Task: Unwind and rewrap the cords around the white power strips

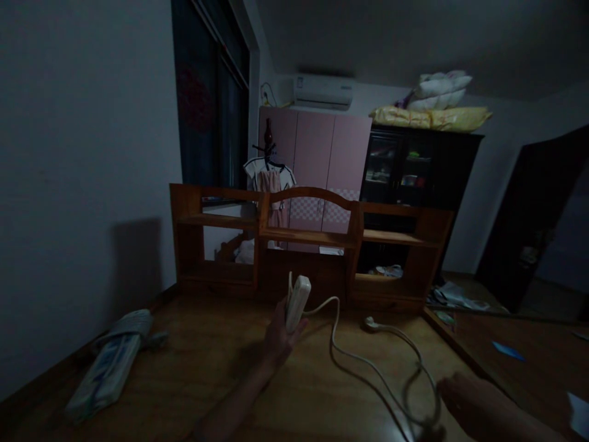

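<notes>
White-painted wall [83, 123] rises at far left above a bundled power strip [105, 376], which lies slantwise on a wooden tabletop [184, 350] with pale cord gathered at its far end. Next comes a dark window [232, 116], then a coat stand [268, 132] hung with a white top [254, 169]. An open-backed wooden shelf unit [308, 236] spans the tabletop's far edge. Before it, the person's left hand [277, 341] grips a white power strip [299, 301], raised clear of the surface and tilted. Behind stands a pink wardrobe [315, 144] beneath an air conditioner [323, 92]. A pale cable [359, 358] trails right from the held strip, curving past a plug [369, 323] resting on the wood. Beyond, a black glass-fronted cabinet [451, 166] carries a yellow bundle [432, 118] and white bedding [439, 89]. At lower right, the right hand [464, 396], fingers curled, is beside the cable's loop; whether it grips the cable cannot be told. A blue card [507, 350] and a dark door [524, 209] complete the right side.
</notes>
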Demonstrator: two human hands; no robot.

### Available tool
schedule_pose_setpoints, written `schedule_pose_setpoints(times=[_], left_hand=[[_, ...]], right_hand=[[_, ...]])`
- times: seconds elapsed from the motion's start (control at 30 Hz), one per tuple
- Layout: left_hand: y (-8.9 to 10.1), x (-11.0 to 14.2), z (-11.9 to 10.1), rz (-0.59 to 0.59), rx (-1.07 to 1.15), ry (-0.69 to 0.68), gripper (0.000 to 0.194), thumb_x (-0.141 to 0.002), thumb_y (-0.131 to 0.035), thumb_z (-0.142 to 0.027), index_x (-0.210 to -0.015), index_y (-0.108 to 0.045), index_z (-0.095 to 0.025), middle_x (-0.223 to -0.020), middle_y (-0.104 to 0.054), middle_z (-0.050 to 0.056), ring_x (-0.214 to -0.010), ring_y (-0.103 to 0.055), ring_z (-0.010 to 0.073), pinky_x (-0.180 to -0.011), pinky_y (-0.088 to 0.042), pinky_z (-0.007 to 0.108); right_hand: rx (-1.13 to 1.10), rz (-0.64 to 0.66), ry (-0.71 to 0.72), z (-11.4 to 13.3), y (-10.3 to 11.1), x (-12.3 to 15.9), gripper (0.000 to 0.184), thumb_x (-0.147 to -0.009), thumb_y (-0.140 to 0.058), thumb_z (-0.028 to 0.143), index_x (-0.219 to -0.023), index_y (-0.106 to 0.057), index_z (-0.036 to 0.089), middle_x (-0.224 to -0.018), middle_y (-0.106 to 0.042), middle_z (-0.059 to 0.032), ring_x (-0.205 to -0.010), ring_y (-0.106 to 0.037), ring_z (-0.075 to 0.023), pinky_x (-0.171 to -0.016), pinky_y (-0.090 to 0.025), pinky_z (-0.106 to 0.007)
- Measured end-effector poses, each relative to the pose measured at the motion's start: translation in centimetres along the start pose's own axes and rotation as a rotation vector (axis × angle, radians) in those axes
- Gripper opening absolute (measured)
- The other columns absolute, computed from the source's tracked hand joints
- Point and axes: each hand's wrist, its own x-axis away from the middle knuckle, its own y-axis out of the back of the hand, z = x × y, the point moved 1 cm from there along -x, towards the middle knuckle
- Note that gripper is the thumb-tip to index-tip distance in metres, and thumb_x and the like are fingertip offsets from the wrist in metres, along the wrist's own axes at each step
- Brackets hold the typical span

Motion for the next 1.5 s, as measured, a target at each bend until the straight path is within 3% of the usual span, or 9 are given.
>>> schedule_pose_setpoints(times=[0.1,0.23,0.3,0.47,0.67,0.93,1.07,1.2,1.5], left_hand=[[0.1,0.2,-0.2,0.058,-0.008,-0.017,0.067,-0.080,-0.062,-0.041,-0.137,-0.033,-0.022,-0.128,-0.053,0.011,-0.110,-0.057,0.0258,-0.089,-0.046,0.039],[0.1,0.6,0.1,0.126,-0.095,-0.154,0.066,-0.083,-0.058,-0.040,-0.139,-0.028,-0.022,-0.134,-0.048,0.012,-0.117,-0.053,0.0252,-0.095,-0.045,0.039],[-0.1,0.8,0.5,0.144,-0.180,-0.282,0.069,-0.084,-0.056,-0.040,-0.141,-0.022,-0.022,-0.136,-0.045,0.014,-0.121,-0.049,0.0261,-0.097,-0.044,0.041],[-0.4,1.5,0.4,0.339,-0.402,-0.667,0.074,-0.085,-0.049,-0.042,-0.145,-0.014,-0.018,-0.136,-0.044,0.018,-0.123,-0.045,0.0303,-0.098,-0.042,0.046],[-1.8,2.9,-1.3,0.643,-0.566,-1.036,0.072,-0.084,-0.043,-0.044,-0.142,-0.014,-0.011,-0.116,-0.054,0.018,-0.097,-0.055,0.0267,-0.077,-0.048,0.040],[-2.4,2.9,-1.0,0.694,-0.613,-1.039,0.073,-0.081,-0.044,-0.046,-0.139,-0.018,-0.010,-0.115,-0.055,0.017,-0.094,-0.056,0.0265,-0.075,-0.047,0.039],[-2.3,3.2,-1.3,0.659,-0.607,-1.078,0.067,-0.087,-0.041,-0.047,-0.138,-0.023,-0.009,-0.111,-0.058,0.017,-0.093,-0.056,0.0250,-0.072,-0.047,0.037],[-3.3,4.7,-1.0,0.724,-0.645,-1.255,0.043,-0.092,-0.043,-0.030,-0.134,-0.036,-0.022,-0.108,-0.061,0.007,-0.087,-0.058,0.0184,-0.070,-0.047,0.033],[-4.0,4.0,-2.5,0.670,-0.649,-1.168,0.027,-0.090,-0.051,-0.026,-0.116,-0.048,-0.022,-0.084,-0.060,0.003,-0.073,-0.057,0.0148,-0.061,-0.042,0.027]], right_hand=[[-0.012,0.074,0.004,0.8,1.3,-0.5,0.029,-0.084,-0.051,0.037,-0.104,-0.069,0.025,-0.084,-0.070,-0.0095,-0.071,-0.067,-0.0240,-0.061,-0.053,-0.031],[-0.044,0.052,0.002,1.8,-2.5,0.6,0.058,-0.082,-0.052,0.032,-0.138,-0.044,0.024,-0.117,-0.062,-0.0157,-0.068,-0.068,-0.0230,-0.055,-0.053,-0.030],[-0.070,0.048,0.012,1.1,-5.2,1.3,0.059,-0.076,-0.052,0.022,-0.135,-0.049,0.021,-0.125,-0.056,-0.0198,-0.068,-0.068,-0.0224,-0.053,-0.053,-0.029],[-0.184,0.107,-0.126,-0.8,-8.2,-2.0,0.021,-0.070,-0.047,0.012,-0.066,-0.066,0.021,-0.070,-0.067,-0.0091,-0.064,-0.065,-0.0221,-0.055,-0.050,-0.029],[-0.385,0.064,-0.244,0.8,-8.6,-8.7,0.030,-0.090,-0.035,0.027,-0.095,-0.063,0.016,-0.073,-0.065,-0.0075,-0.056,-0.060,-0.0198,-0.050,-0.044,-0.028],[-0.209,-0.410,0.052,4.8,-6.9,-12.1,0.017,-0.090,-0.049,0.025,-0.088,-0.065,0.022,-0.118,-0.056,-0.0100,-0.108,-0.052,-0.0275,-0.088,-0.047,-0.043],[-0.510,-0.366,0.159,9.8,-6.7,-12.4,0.052,-0.091,-0.045,0.023,-0.141,-0.034,0.023,-0.143,-0.036,-0.0107,-0.129,-0.039,-0.0277,-0.102,-0.040,-0.048],[-0.746,-0.316,0.147,13.6,-5.9,-10.8,0.067,-0.091,-0.047,0.029,-0.148,-0.012,0.023,-0.150,-0.026,-0.0124,-0.134,-0.033,-0.0287,-0.102,-0.042,-0.048],[-0.824,-0.473,0.310,10.3,-6.0,-10.5,0.042,-0.098,-0.031,0.041,-0.139,-0.030,0.033,-0.146,-0.029,-0.0105,-0.131,-0.036,-0.0321,-0.099,-0.040,-0.054]])
